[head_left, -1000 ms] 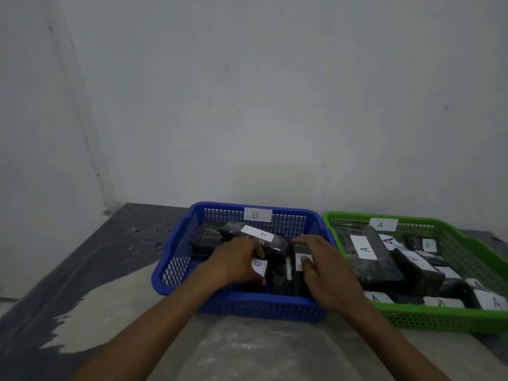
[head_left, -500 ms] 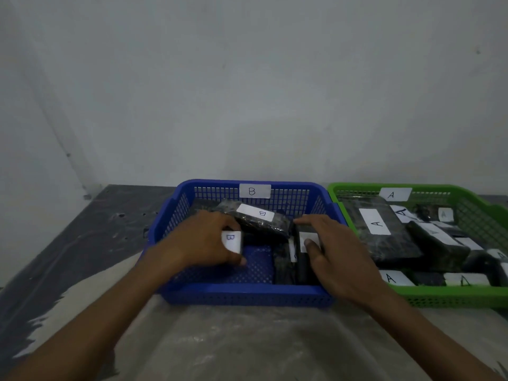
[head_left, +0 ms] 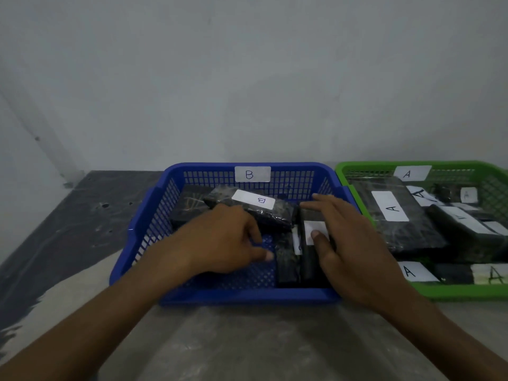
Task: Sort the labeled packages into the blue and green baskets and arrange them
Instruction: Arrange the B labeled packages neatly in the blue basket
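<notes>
Landmark: we place everything against the blue basket (head_left: pixel 277 296), marked B on its far wall.
Far-left corner of it: a dark flat package (head_left: pixel 189 206) lies there; we cannot read a label on it.
Left hand (head_left: pixel 220 243): it hovers low over the basket's middle, fingers loosely curled with nothing in them that we can see, thumb out toward the bare mesh floor; we judge it idle.
Behind that hand: a wrapped package (head_left: pixel 255 209) lies across the basket, long axis left to right and slightly skewed, its B label upside down to us.
Right part of the basket: two narrow packages stand on edge side by side, long axes running near to far; the inner one (head_left: pixel 287 261) touches the outer one (head_left: pixel 312 243).
Right hand (head_left: pixel 349 243): straight fingers along the outer package, thumb pressing its white label; a press, not a clasp.
Step in hand, our judgement: arranging; we would keep the upright pair pinned against the right wall, then slide the skewed package square into the bare floor; tipping the pair is the risk.
Right of the basket: the green basket (head_left: pixel 453 294), marked A, holds A-labelled packages.
</notes>
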Demonstrator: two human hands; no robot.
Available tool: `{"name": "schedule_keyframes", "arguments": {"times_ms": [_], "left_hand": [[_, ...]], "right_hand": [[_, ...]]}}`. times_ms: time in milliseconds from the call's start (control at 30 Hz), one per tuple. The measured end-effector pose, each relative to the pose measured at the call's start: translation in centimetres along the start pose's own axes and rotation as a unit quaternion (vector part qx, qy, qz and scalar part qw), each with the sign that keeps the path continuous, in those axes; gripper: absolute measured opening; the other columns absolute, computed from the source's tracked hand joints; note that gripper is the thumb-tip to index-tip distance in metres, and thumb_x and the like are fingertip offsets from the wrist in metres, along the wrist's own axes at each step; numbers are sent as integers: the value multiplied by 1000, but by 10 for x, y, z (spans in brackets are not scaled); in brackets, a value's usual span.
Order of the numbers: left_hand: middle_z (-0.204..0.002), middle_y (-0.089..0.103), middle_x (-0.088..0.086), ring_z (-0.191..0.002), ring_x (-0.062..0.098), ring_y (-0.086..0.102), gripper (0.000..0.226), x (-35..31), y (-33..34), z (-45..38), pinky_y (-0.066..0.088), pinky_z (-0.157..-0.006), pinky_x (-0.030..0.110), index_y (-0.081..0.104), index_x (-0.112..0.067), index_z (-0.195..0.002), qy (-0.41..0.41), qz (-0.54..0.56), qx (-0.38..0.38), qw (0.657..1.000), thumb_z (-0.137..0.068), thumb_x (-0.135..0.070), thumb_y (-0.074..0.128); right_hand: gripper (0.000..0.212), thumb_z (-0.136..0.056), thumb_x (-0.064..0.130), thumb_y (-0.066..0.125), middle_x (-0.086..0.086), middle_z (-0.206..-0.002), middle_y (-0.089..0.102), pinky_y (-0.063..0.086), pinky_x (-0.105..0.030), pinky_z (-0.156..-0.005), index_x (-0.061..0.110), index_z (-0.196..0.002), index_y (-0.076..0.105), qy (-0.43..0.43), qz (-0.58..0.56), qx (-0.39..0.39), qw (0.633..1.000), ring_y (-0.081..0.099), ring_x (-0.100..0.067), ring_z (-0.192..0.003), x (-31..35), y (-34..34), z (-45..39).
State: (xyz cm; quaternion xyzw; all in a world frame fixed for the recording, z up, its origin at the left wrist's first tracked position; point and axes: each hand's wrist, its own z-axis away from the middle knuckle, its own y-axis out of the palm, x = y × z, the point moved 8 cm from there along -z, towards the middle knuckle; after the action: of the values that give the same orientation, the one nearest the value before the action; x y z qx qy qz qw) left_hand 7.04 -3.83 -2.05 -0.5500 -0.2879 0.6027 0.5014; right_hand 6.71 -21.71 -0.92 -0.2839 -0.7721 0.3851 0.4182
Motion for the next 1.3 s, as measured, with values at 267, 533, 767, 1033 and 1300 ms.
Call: {"name": "schedule_keyframes", "arguments": {"times_ms": [267, 533, 767, 1033, 1300], "left_hand": [[-78, 75, -1, -77, 12, 71, 48, 4, 59, -33, 60, -71, 30, 75, -14, -83, -107, 179, 88, 974, -72, -61, 71], [-54, 69, -3, -51, 5, 67, 28, -12, 68, -30, 52, -49, 16, 67, -12, -87, -147, 344, 112, 921, -77, -34, 79], [-89, 74, 17, -68, 22, 74, 25, -12, 54, -24, 59, -55, 24, 59, -1, -111, -173, 459, 103, 865, -94, -19, 61], [-81, 76, 11, -74, 24, 74, 24, 17, 17, -10, 56, -51, 24, 59, -6, -109, -164, 508, 32, 845, -94, -25, 60], [-90, 71, -2, -61, 10, 71, 22, 50, -6, 1, 49, -47, 19, 65, -22, -97, -148, 345, -58, 925, -98, -38, 50]], "right_hand": [[48, -92, 21, 50, 9, -154, 29, 5, -26, -117, 31, -139, 39, 17, 18, -14, 1000, 8, -9, -147, -1, -4, 1], [47, -93, 21, 48, 6, -151, 35, 11, -31, -118, 28, -139, 40, 12, 17, -17, 1000, 20, -12, -143, 1, -7, 3], [41, -94, 22, 47, 6, -144, 43, 20, -29, -114, 29, -135, 43, 10, -7, -42, 999, 31, -9, -135, 1, -12, 4], [31, -94, 24, 51, 10, -124, 52, 28, -23, -97, 30, -124, 48, -6, -23, -72, 997, 33, 4, -104, 2, -15, 4], [34, -94, 23, 50, 12, -124, 51, 30, -23, -94, 32, -126, 47, 17, -36, -77, 996, 36, 2, -104, -5, -14, 5]]}}
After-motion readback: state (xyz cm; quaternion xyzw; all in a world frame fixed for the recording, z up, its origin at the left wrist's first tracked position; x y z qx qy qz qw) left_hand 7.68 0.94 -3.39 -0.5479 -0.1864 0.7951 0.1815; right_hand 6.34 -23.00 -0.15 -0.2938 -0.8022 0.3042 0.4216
